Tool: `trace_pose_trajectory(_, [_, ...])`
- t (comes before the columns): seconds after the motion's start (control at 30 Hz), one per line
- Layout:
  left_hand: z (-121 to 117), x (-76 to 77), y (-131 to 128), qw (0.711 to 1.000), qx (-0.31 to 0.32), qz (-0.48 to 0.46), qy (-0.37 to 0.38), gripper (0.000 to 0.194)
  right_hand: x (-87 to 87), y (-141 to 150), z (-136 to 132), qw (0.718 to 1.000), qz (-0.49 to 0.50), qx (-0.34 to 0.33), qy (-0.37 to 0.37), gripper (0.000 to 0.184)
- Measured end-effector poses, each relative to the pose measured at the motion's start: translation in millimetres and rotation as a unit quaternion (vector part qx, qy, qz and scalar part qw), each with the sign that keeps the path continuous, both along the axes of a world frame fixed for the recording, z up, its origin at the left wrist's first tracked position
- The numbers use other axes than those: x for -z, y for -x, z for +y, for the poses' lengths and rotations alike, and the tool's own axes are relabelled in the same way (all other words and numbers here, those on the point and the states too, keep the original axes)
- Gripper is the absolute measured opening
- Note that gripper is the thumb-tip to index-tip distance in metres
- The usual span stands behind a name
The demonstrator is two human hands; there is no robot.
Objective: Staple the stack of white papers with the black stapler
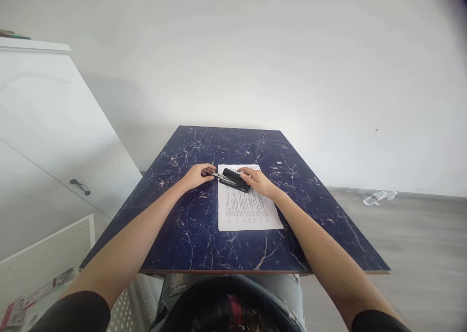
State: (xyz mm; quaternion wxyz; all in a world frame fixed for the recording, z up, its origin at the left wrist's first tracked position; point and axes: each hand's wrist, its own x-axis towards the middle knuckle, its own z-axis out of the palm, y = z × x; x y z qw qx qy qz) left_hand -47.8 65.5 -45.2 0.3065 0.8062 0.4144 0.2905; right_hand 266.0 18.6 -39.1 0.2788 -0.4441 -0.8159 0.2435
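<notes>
Handling a stapler (237, 181) over printed paper

The stapler is over the upper half of the paper (251, 212), tilted across it, its metal rail (219, 175) jutting out to the left between the black parts. Whether it rests on the sheets or sits slightly raised is hard to tell. The person's right hand (255, 180) is closed around the black end, thumb and fingers bent over it. The left hand (202, 174) has thumb and fingers curled at the rail's tip; whether they pinch it is too small to make out.

It is probably light but solid, stiff throughout, the casing fairly smooth and the rail slicker and narrower. The black end looks the surest place to hold; the rail would best be taken by its tip, clear of the hinge. The paper, thin and limp, would crease or slide easily.

Below is a dark blue table (178, 249) with pale veining, a small scrap (279, 162) near its right edge. Beyond stands a plain wall (233, 69); a white cabinet (44, 98) is at left, and clear plastic (379, 197) lies on the grey floor (419, 249) at right.
</notes>
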Motion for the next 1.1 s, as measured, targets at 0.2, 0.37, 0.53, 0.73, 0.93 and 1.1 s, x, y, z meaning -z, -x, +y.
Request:
trace_pose_trajectory(0.2, [2, -2.1, 9, 0.999, 0.01, -0.05, 0.012, 0.027, -5.5, 6, -7, 0.997, -0.041, -0.04, -0.049, 0.059])
trace_pose_trajectory(0.37, [-6, -1.8, -5, 0.998, 0.041, -0.042, -0.011, 0.025, -5.3, 12, -8, 0.998, -0.025, -0.039, -0.046, 0.047])
trace_pose_trajectory(0.53, [-7, 2.3, -18, 0.996, 0.055, -0.026, -0.07, 0.02, -2.5, 11, -5, 0.998, -0.008, -0.045, -0.045, 0.047])
trace_pose_trajectory(0.73, [-7, 3.6, -27, 0.989, 0.034, 0.021, -0.145, 0.018, -3.0, 10, -6, 0.998, 0.001, -0.044, -0.05, 0.049])
trace_pose_trajectory(0.93, [-13, 4.7, -32, 0.991, 0.025, 0.004, -0.133, 0.03, -3.7, 10, -6, 0.998, -0.001, -0.049, -0.049, 0.045])
trace_pose_trajectory(1.1, [-15, 5.7, -36, 0.989, 0.007, 0.024, -0.149, 0.028, -2.3, 11, -4, 0.998, -0.012, -0.039, -0.051, 0.046])
